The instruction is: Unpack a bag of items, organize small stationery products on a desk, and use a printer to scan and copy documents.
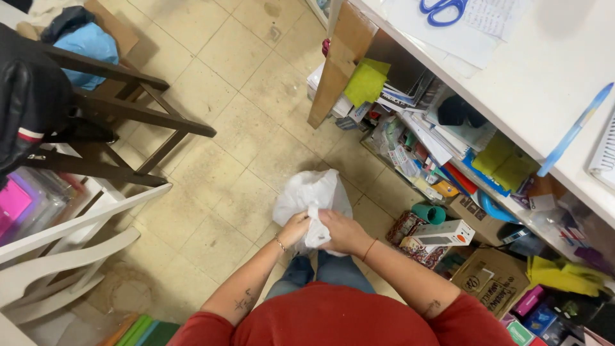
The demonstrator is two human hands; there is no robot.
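left hand: fingers closed in a grip | right hand: fingers closed, hands touching

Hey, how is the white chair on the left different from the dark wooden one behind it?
The white chair is pale painted wood and nothing shows on it; the dark wooden chair is brown, with a black jacket draped over it. The white chair sits nearer the person. Both stand on the tiled floor.

Thin, crinkled white plastic bag; worn matt floor tiles; dark wooden stool; smooth white countertop.
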